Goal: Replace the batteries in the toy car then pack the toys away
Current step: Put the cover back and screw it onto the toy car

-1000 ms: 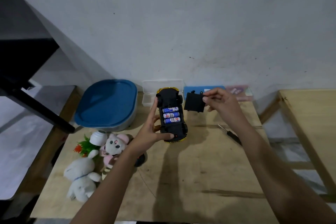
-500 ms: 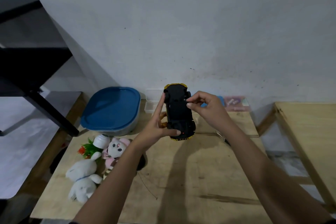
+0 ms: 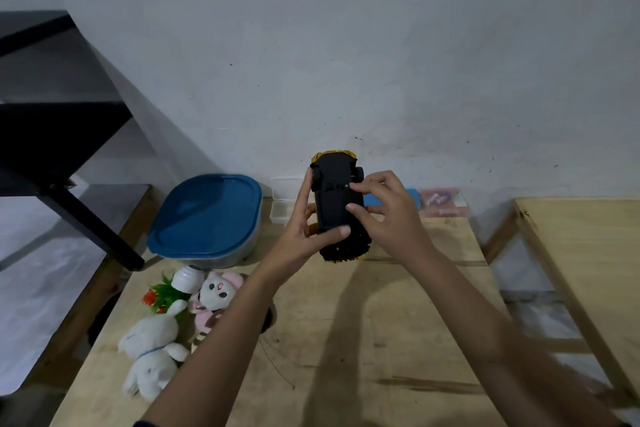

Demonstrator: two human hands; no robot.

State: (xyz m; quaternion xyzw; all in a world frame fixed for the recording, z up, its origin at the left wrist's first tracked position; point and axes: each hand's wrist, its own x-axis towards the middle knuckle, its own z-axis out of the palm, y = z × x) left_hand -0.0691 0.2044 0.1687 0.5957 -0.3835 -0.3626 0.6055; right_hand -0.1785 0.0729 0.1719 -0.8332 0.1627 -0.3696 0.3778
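Observation:
The yellow toy car (image 3: 336, 205) is held upside down above the wooden table (image 3: 346, 340), its black underside facing me. My left hand (image 3: 304, 236) grips the car from the left, thumb across its lower end. My right hand (image 3: 384, 215) presses its fingertips on the black battery cover, which lies over the compartment; the batteries are hidden. A blue-lidded container (image 3: 207, 218) sits at the back left. A white plush (image 3: 152, 347), a pink-and-white plush (image 3: 214, 298) and a small toy plant (image 3: 162, 295) lie at the front left.
A clear plastic box (image 3: 282, 199) stands behind the car by the wall, with a blue card (image 3: 412, 198) and a pink pack (image 3: 441, 201) to its right. A second wooden table (image 3: 588, 270) is at the right, a black stand (image 3: 69, 208) at the left.
My right hand brought the black battery cover onto the car's underside, covering the batteries, and now presses on it. The car rose slightly as my view shifted.

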